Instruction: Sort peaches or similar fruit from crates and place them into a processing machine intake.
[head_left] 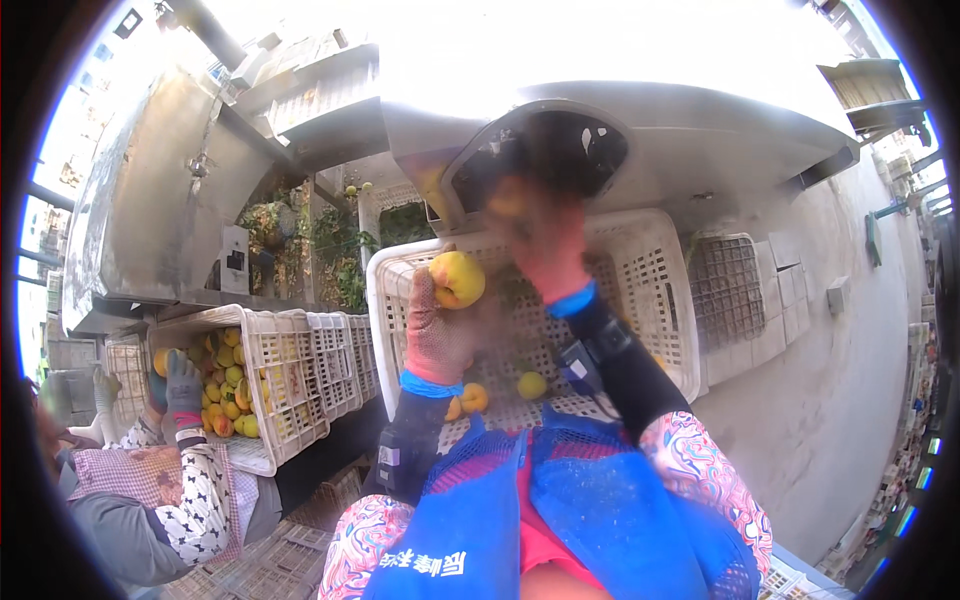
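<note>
My left hand [437, 335], in a pinkish glove with a blue cuff, is closed on a yellow-green peach [458, 279] with a reddish patch. It holds the peach over the left part of a white plastic crate [683, 330]. My right hand [548, 240], gloved the same way, reaches to the dark oval opening [600, 150] in a metal housing beyond the crate. Motion smears its fingers, and a blurred orange shape shows at them. Low in the crate lie a few peaches, among them a green-yellow one [532, 385] and an orange one [474, 398].
On my left a co-worker's gloved hand [184, 385] reaches into a tilted white crate [285, 370] of yellow peaches [232, 385]. A second metal housing [150, 200] stands beyond it. Leaves and scattered fruit lie below, between the housings. A grid-sided crate [728, 290] is at the right.
</note>
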